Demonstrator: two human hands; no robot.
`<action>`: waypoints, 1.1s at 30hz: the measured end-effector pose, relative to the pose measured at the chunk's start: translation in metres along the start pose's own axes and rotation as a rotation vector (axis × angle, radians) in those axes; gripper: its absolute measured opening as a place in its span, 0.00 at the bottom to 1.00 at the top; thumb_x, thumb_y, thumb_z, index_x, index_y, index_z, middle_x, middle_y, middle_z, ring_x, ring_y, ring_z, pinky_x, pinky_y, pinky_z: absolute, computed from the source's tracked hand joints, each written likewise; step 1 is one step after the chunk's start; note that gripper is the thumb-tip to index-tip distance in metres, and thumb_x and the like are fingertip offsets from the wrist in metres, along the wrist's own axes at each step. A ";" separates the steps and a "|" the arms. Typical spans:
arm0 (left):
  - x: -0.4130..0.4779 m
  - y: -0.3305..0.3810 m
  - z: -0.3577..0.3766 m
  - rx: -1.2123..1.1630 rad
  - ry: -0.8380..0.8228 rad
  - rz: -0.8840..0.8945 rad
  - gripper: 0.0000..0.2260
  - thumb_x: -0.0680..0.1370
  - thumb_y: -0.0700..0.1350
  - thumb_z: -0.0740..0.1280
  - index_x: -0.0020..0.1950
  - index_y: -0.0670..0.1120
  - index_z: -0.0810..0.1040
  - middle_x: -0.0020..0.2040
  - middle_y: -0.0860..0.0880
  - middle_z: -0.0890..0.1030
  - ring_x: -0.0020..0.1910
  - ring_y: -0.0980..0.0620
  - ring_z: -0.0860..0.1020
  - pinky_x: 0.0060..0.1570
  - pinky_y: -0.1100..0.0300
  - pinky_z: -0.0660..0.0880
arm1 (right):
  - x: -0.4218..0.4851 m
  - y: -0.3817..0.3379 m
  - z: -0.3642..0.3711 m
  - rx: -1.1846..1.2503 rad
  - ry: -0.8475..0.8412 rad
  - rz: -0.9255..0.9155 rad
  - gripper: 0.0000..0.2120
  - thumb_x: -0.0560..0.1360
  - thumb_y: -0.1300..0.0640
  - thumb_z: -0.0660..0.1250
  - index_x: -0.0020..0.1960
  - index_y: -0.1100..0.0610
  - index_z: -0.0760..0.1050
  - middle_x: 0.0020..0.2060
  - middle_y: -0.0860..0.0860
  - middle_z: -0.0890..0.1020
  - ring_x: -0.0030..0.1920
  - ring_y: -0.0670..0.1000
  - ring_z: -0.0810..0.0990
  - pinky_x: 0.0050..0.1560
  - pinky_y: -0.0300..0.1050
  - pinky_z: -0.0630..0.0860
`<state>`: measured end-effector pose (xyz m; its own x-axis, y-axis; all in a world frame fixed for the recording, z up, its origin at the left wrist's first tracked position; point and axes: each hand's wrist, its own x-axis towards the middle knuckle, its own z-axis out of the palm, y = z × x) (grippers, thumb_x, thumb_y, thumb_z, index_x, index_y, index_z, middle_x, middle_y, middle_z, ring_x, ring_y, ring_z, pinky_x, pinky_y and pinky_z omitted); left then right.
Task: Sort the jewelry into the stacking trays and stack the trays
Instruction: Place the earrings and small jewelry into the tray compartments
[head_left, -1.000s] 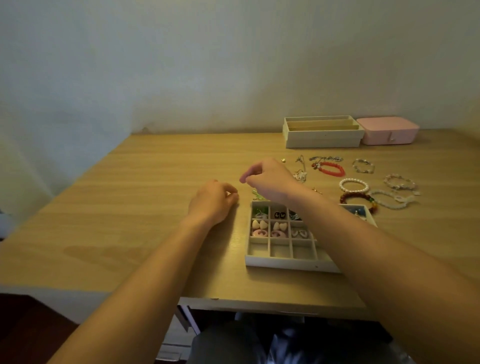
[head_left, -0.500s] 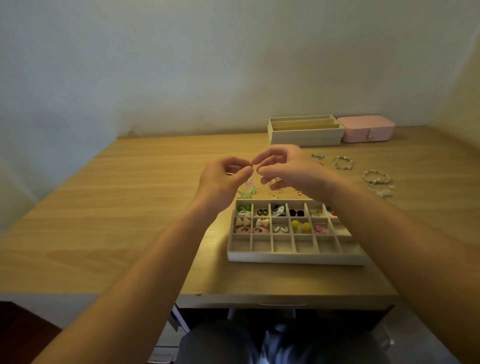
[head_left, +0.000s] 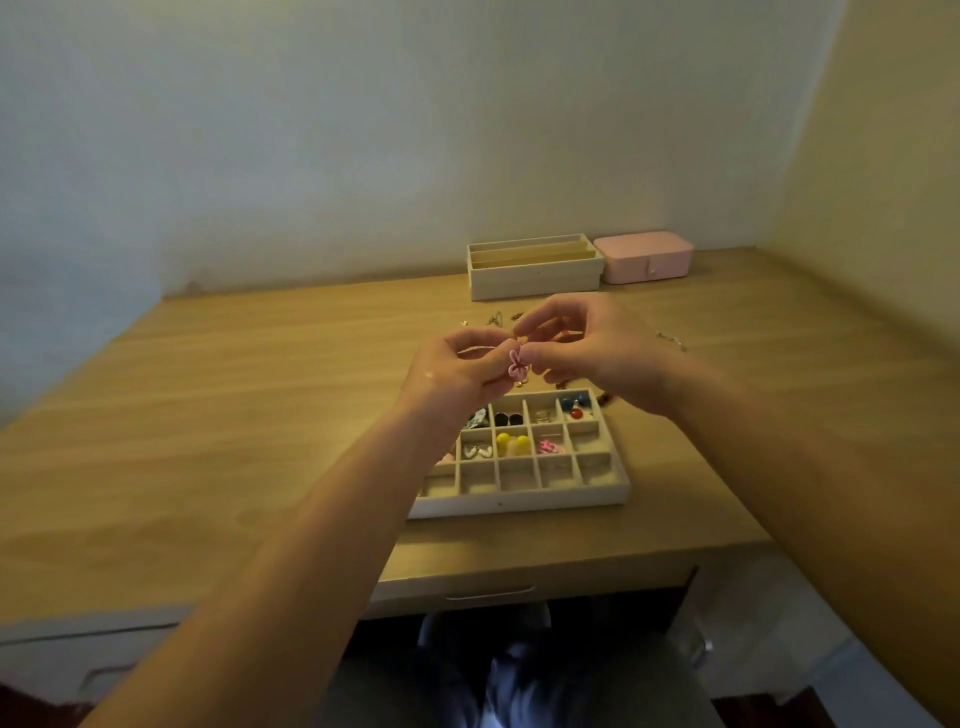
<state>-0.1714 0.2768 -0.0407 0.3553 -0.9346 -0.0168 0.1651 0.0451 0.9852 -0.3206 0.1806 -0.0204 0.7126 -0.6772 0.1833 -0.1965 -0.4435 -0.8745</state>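
A small pink bow-shaped earring hangs between both hands above the desk. My left hand and my right hand pinch it from either side with fingertips, raised over the far edge of the cream compartment tray. That tray lies near the desk's front edge and holds several small earrings: yellow balls, black studs, a pink piece, blue and red ones. My left forearm hides the tray's left part.
Two stacked cream trays with long slots stand at the back by the wall, a pink jewelry box to their right. Loose small pieces and a chain lie on the wooden desk behind my hands.
Both hands rose from the desk and came together, now pinching the pink earring between them. The view tilted and shifted, so the tray sits further right and the bracelets are out of sight.
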 end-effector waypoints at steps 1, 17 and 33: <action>-0.001 0.000 0.004 -0.017 -0.007 -0.015 0.07 0.76 0.38 0.72 0.53 0.42 0.81 0.46 0.42 0.86 0.46 0.47 0.85 0.45 0.58 0.81 | -0.002 0.002 -0.002 -0.009 0.010 0.001 0.10 0.75 0.56 0.76 0.55 0.53 0.81 0.48 0.50 0.84 0.45 0.48 0.85 0.41 0.38 0.82; 0.000 -0.005 0.015 -0.165 -0.099 -0.175 0.14 0.80 0.46 0.70 0.61 0.40 0.78 0.51 0.41 0.84 0.43 0.47 0.85 0.36 0.62 0.81 | -0.010 0.013 -0.011 0.073 0.019 0.025 0.07 0.76 0.61 0.73 0.54 0.54 0.83 0.47 0.52 0.85 0.47 0.50 0.85 0.45 0.41 0.83; -0.003 -0.018 0.009 -0.024 -0.056 0.002 0.08 0.77 0.39 0.72 0.55 0.40 0.80 0.51 0.41 0.86 0.51 0.43 0.85 0.48 0.57 0.83 | -0.013 0.010 -0.017 0.352 -0.079 0.298 0.05 0.82 0.63 0.64 0.54 0.61 0.78 0.43 0.55 0.84 0.42 0.52 0.87 0.39 0.42 0.82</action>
<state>-0.1840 0.2758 -0.0565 0.3037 -0.9527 -0.0047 0.1872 0.0549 0.9808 -0.3433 0.1748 -0.0234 0.7115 -0.6921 -0.1214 -0.1693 -0.0012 -0.9856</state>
